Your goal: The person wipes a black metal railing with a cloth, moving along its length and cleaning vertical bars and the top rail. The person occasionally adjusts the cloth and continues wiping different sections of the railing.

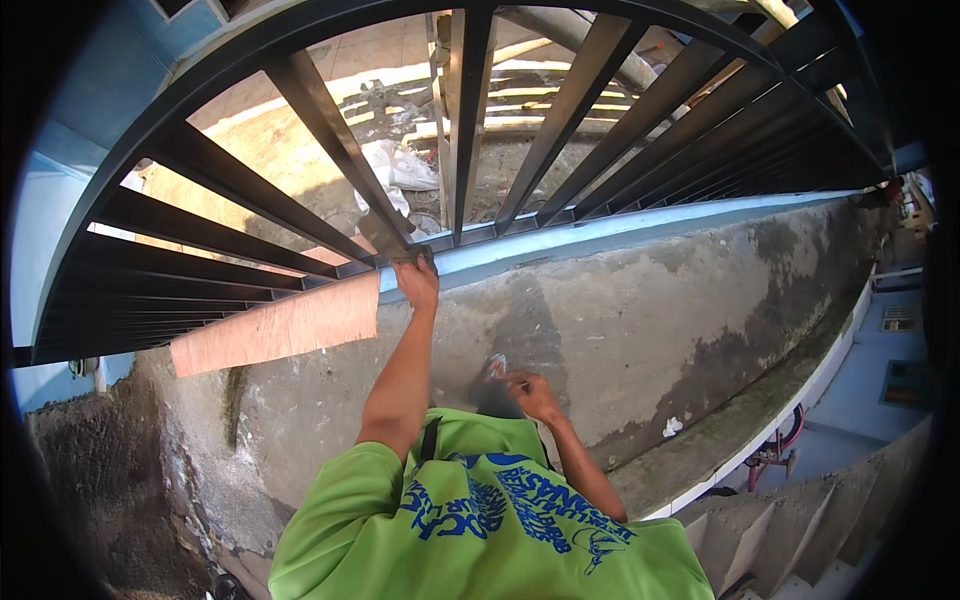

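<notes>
My left hand [417, 282] presses a dark, dirty cloth [412, 253] against the foot of an upright bar [337, 142] in a black metal fence, at its bottom rail. Part of the cloth hangs between the bars. My right hand [531, 395] hovers in front of my green shirt, fingers curled; whether it holds anything cannot be told. Below the bottom rail runs a light blue ledge [555, 241]. Just left of my left hand, a pinkish sheet or mat [285, 330] hangs over the ledge.
Behind the fence lie a white plastic sack [397, 169] and some pale poles [517, 124]. Under me is a stained concrete floor [622, 315] with a scrap of white litter [672, 427]. To the right are a white-edged kerb [750, 463] and a pink bicycle [772, 454].
</notes>
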The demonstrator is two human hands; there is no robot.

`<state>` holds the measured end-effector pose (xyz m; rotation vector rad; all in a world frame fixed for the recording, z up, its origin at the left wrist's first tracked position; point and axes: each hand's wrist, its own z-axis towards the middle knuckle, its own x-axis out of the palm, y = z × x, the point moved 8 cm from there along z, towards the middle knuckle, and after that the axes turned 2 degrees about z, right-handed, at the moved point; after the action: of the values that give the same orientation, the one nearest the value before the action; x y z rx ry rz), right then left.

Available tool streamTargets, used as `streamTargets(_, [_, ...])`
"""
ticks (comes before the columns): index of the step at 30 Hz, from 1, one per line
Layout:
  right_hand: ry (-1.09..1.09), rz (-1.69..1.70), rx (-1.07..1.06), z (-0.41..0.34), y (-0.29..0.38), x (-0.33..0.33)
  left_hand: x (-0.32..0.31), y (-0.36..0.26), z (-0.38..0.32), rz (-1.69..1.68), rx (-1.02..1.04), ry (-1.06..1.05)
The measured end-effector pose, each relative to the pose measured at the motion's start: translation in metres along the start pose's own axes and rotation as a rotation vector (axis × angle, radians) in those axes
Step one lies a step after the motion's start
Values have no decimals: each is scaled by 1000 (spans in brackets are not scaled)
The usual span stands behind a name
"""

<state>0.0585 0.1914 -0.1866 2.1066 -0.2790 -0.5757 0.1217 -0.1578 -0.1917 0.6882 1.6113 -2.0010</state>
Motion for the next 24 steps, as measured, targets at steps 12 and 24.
streamTargets(12, [-243,420,44,54,53,-123,63,-115,-124,110,197,780])
streamTargets(24, [-453,37,-429,189,163,-51,13,-44,-109,-769,-830,683])
